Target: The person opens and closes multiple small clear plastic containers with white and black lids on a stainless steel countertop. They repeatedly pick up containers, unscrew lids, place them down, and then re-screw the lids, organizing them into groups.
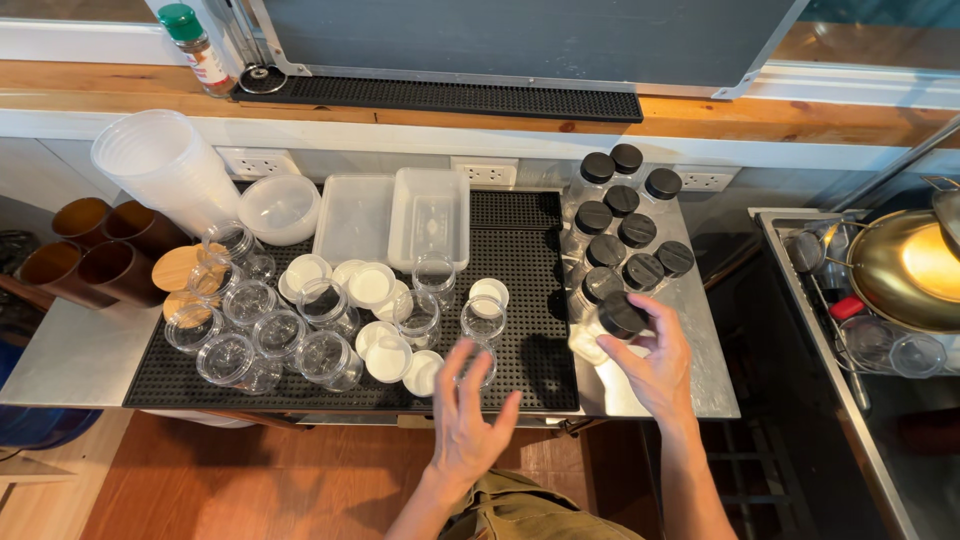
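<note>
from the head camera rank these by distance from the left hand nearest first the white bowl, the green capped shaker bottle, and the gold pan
From the left hand:
1. White bowl, rear left of the black mat.
2. Green capped shaker bottle, far back left on the wooden ledge.
3. Gold pan, far right.

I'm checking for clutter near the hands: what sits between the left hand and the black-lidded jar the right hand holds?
In the head view, only bare black mat lies between the left hand and the black-lidded jar held by the right hand.
</note>
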